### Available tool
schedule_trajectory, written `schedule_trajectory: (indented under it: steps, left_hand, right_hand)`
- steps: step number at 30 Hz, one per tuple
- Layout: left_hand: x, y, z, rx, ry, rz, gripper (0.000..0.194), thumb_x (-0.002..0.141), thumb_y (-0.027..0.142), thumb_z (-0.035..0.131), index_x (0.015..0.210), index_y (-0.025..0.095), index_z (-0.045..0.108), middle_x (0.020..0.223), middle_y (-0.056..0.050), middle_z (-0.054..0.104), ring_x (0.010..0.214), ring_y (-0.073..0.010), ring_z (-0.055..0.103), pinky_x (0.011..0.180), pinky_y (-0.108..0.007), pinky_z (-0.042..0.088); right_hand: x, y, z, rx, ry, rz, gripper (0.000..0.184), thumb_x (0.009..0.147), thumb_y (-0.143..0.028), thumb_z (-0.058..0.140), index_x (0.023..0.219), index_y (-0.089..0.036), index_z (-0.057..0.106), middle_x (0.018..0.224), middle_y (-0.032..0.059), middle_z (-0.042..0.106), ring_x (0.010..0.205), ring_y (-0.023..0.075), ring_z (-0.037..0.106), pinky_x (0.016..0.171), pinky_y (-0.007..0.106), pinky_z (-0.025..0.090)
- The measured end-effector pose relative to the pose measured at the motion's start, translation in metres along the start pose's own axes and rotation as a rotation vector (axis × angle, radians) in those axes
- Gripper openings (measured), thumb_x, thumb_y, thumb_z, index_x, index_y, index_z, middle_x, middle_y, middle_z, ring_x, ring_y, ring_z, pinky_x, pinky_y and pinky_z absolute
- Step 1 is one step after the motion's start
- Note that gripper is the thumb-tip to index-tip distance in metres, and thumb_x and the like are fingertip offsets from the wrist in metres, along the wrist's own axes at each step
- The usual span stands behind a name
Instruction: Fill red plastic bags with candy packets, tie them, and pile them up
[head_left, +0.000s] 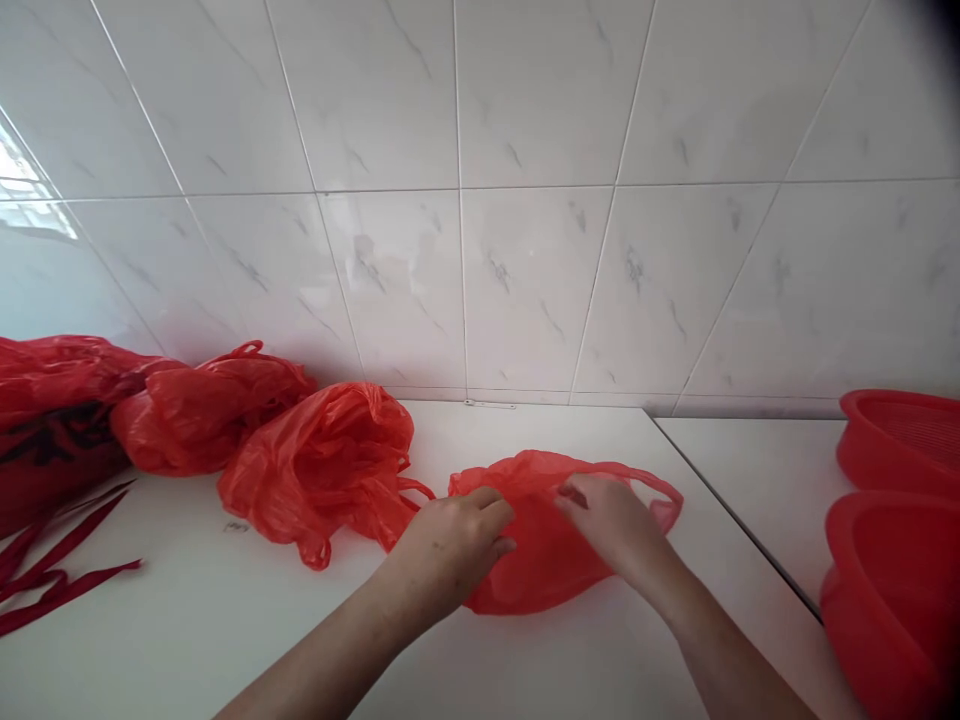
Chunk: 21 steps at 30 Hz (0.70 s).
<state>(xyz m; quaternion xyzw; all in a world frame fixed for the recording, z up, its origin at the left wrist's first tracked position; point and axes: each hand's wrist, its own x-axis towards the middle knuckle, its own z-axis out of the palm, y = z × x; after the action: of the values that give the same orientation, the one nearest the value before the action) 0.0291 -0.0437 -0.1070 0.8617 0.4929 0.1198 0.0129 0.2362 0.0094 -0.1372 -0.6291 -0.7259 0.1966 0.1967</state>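
A thin red plastic bag (pixel 536 560) lies spread on the white tabletop in front of me, its loop handle stretching to the right. My left hand (pixel 463 540) is over the bag's left side, fingers bent and the thumb a little apart from them, with nothing seen between. On the right, my right hand (pixel 606 515) has its fingertips drawn together on the bag's upper part; the pinched spot is partly hidden by the fingers. Left of my left hand sits a crumpled red plastic bag (pixel 322 470) with its mouth gaping.
More bunched red bags (pixel 214 410) lie against the tiled wall (pixel 536 280) at the left, beside a dark red bag with black markings (pixel 60 455) and loose straps (pixel 71 585). Two red plastic baskets or basins (pixel 862 610) stand at the right, beyond a seam in the tabletop (pixel 750 545).
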Motion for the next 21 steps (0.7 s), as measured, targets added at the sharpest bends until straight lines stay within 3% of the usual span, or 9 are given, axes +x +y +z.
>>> schedule_trajectory:
  steps: [2,6,8,10,13,17,21]
  left_hand:
    - [0.005,-0.005,0.009,0.033,0.096,0.03,0.016,0.085,0.015,0.043,0.086,0.019,0.059,0.089,-0.004,0.059,0.069,-0.0141,0.055,0.054,-0.023,0.041]
    - [0.009,-0.017,0.024,0.148,0.238,0.013,0.018,0.08,0.009,0.046,0.086,0.019,0.06,0.121,-0.01,0.053,0.106,-0.0254,0.051,0.08,-0.039,0.047]
    - [0.01,-0.023,0.03,0.181,0.247,-0.011,0.02,0.077,0.006,0.049,0.086,0.019,0.061,0.135,-0.01,0.043,0.123,-0.0322,0.039,0.091,-0.048,0.041]
    - [0.012,-0.029,0.035,0.124,0.206,-0.058,0.029,0.076,0.004,0.047,0.094,0.021,0.062,0.139,-0.009,0.04,0.123,-0.0328,0.041,0.09,-0.047,0.043]
    - [0.015,-0.035,0.042,-0.145,0.148,-0.172,0.046,0.078,0.003,0.038,0.111,0.026,0.059,0.127,-0.007,0.053,0.102,-0.023,0.058,0.08,-0.035,0.049]
    - [0.018,-0.04,0.044,-0.63,0.179,-0.363,0.05,0.075,0.005,0.037,0.113,0.024,0.062,0.109,-0.005,0.064,0.099,-0.0195,0.061,0.086,-0.031,0.048]
    - [0.017,-0.041,0.04,-1.148,-0.015,-0.484,0.056,0.073,0.011,0.045,0.128,0.02,0.051,0.107,-0.007,0.067,0.089,-0.0205,0.065,0.073,-0.03,0.053]
  right_hand:
    - [0.005,-0.001,0.018,0.053,-0.003,-0.058,0.017,0.08,-0.036,0.05,0.089,-0.022,0.056,0.093,0.0036,0.064,0.077,0.0189,0.06,0.056,0.026,0.037]
    - [0.01,0.007,0.043,0.067,-0.033,-0.061,0.018,0.078,-0.031,0.053,0.092,-0.02,0.052,0.085,0.0048,0.064,0.07,0.019,0.059,0.053,0.026,0.036]
    - [0.007,0.01,0.043,0.117,-0.092,-0.086,0.014,0.078,-0.025,0.05,0.091,-0.021,0.053,0.082,0.0029,0.065,0.069,0.0177,0.06,0.053,0.026,0.036]
    - [0.003,0.012,0.037,0.172,-0.182,-0.115,0.019,0.077,-0.02,0.048,0.094,-0.023,0.054,0.081,0.0002,0.065,0.068,0.0158,0.06,0.053,0.025,0.035]
    - [-0.001,0.018,0.024,0.167,-0.304,-0.122,0.024,0.074,-0.016,0.047,0.093,-0.027,0.058,0.076,-0.0029,0.065,0.063,0.0144,0.059,0.051,0.024,0.032]
    - [-0.002,0.03,0.007,0.104,-0.419,-0.084,0.015,0.07,-0.017,0.051,0.077,-0.025,0.062,0.072,-0.0026,0.064,0.063,0.0156,0.058,0.051,0.025,0.028]
    - [-0.006,0.035,-0.014,0.145,-0.455,0.017,0.024,0.073,-0.03,0.058,0.095,-0.032,0.064,0.09,-0.0014,0.066,0.078,0.0197,0.06,0.057,0.026,0.036]
